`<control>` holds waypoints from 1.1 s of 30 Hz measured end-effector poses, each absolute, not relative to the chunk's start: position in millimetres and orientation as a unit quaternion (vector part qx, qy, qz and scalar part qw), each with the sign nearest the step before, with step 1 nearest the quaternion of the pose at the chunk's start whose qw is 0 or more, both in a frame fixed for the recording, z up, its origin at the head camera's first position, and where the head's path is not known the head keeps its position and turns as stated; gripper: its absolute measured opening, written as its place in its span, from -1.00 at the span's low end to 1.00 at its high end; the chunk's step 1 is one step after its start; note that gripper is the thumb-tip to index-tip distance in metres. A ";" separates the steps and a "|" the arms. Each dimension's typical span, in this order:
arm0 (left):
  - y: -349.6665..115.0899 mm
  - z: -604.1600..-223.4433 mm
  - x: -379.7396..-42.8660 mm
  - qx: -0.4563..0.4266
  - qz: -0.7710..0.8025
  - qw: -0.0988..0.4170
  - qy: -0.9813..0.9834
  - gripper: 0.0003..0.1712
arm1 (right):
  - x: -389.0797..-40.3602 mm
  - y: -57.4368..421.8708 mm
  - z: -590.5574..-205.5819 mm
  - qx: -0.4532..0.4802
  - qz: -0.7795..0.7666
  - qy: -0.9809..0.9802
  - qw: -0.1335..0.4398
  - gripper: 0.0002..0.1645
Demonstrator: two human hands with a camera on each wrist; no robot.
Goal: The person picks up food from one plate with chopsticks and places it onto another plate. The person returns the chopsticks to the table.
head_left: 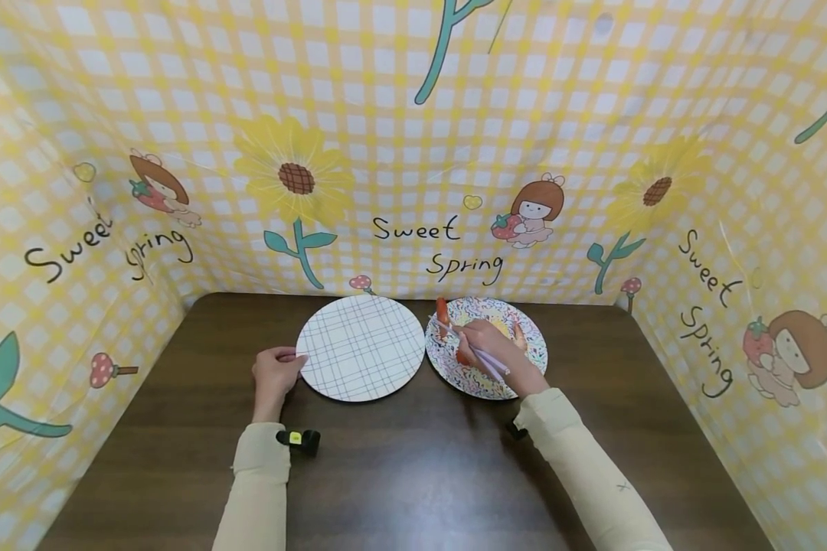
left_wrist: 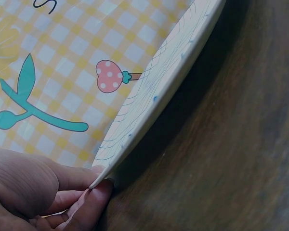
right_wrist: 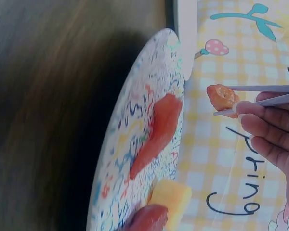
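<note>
My left hand (head_left: 276, 373) pinches the left rim of a round white plate (head_left: 361, 348) with thin blue crossing lines. The left wrist view shows the rim between thumb and fingers. In my right hand (head_left: 492, 344) is a pair of pale purple chopsticks (head_left: 489, 363), held above a plate with multicoloured squiggles (head_left: 455, 375). Between the chopstick tips hangs an orange-red piece of food (right_wrist: 222, 98), apart from the plate. On the squiggle plate lie a long red piece (right_wrist: 156, 134), a yellow block (right_wrist: 171, 199) and a dark red rounded piece (right_wrist: 149, 219).
Both plates stand side by side near the back edge of the dark brown table (head_left: 413, 474). Yellow checked cloth (head_left: 400, 168) with printed flowers and figures hangs behind and at both sides. A black wrist device (head_left: 302, 441) sits at the left cuff.
</note>
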State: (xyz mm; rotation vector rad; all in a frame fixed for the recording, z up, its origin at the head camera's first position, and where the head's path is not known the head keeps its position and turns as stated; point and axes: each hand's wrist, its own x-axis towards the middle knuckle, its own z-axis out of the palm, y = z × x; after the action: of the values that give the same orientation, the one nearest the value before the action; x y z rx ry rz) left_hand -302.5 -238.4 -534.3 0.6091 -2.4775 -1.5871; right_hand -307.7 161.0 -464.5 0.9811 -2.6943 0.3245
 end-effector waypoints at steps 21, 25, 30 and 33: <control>-237.5 -533.1 -301.6 0.201 -0.506 0.070 -0.836 -0.59 | -314.5 126.6 -481.7 0.426 0.216 -0.859 0.185 -0.64; -237.5 -533.6 -302.5 0.200 -0.505 0.073 -0.836 -0.59 | -310.5 121.5 -480.2 0.419 0.225 -0.863 0.172 -0.69; -237.8 -535.6 -303.8 0.200 -0.506 0.073 -0.836 -0.59 | -309.0 118.0 -482.3 0.418 0.225 -0.866 0.157 -0.71; -238.6 -536.8 -303.9 0.199 -0.507 0.071 -0.836 -0.58 | -308.9 116.7 -485.1 0.417 0.230 -0.868 0.142 -0.69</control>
State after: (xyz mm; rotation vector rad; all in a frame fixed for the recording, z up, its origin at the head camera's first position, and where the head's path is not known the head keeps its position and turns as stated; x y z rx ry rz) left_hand -303.9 -238.6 -536.8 0.5991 -2.5128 -1.5232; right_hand -308.9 116.7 -485.1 1.2031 -2.5035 0.6636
